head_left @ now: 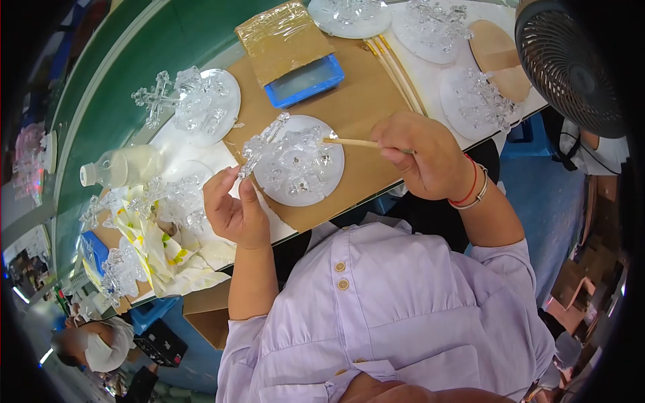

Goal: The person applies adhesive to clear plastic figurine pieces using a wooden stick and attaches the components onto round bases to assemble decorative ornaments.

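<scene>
Bench [195,30] with green top; brown cardboard sheet [366,77] laid over it, white sheeting either side. Right hand [420,156] closed round thin pale wooden stick [356,142], tip at clear plastic pieces [295,158] on round white disc [329,185], which sits on the cardboard. Left hand [236,207] has thumb and fingertips at near end of clear plastic cross [264,144] over disc's left edge; can't tell if pinching. Behind: blue rectangular tray [306,84], partly under film-wrapped cardboard piece [285,40]; spare wooden sticks [396,74] to the right. More loaded discs around. Left side: clear capped bottle [124,166], crumpled yellow-and-white wrapping [164,248]. Black round fan [571,67] far right. Blue floor [537,201]; another person [104,342] lower left.
</scene>
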Motion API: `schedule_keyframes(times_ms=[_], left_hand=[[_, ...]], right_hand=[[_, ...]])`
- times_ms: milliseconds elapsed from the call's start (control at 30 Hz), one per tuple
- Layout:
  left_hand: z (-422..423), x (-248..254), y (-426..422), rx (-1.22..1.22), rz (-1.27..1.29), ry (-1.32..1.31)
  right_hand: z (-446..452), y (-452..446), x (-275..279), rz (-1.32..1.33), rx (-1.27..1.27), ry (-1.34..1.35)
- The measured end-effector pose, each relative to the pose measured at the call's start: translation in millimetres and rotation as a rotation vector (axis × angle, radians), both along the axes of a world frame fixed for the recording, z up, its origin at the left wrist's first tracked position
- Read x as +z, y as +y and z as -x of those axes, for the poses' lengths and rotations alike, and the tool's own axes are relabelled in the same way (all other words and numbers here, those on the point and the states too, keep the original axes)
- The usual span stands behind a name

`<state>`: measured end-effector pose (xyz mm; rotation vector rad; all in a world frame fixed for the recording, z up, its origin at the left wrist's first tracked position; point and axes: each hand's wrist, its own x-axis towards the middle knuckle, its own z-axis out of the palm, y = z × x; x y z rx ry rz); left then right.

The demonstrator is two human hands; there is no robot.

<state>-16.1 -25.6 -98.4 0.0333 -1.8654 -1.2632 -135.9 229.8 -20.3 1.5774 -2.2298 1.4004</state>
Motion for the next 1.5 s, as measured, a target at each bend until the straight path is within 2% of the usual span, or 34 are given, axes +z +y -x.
schedule_keyframes(times_ms=[233,433,533,600,733,800,1033,1233,1300,1500], left_hand=[[0,-3,1,0.006,-0.029,0.003],[-1,-3,1,0.022,-0.016,-0.003],[-2,-2,2,0.015,-0.042,-0.008],[-1,1,3,0.006,-0.050,-0.007],[0,11,7,-0.029,-0.076,-0.017],[-6,11,3,0.028,-0.180,-0.183],[-4,23,12,0.098,-0.143,-0.232],[-10,26,17,0.150,-0.145,-0.261],[-11,25,16,0.156,-0.138,-0.263],[-10,27,16,0.102,-0.112,-0.257]], right_hand=[[6,0,-9,0.067,-0.042,0.042],[3,15,-9,0.029,-0.024,-0.077],[5,16,-15,0.111,-0.049,-0.088],[5,15,-16,0.082,-0.022,0.006],[-3,24,-13,0.103,0.039,-0.001],[-6,32,-6,0.086,0.062,-0.007],[-16,44,-10,0.097,-0.027,0.007],[-17,36,-20,0.132,-0.018,0.055],[-17,38,-16,0.070,0.054,0.028],[-15,41,-10,0.104,0.073,0.003]])
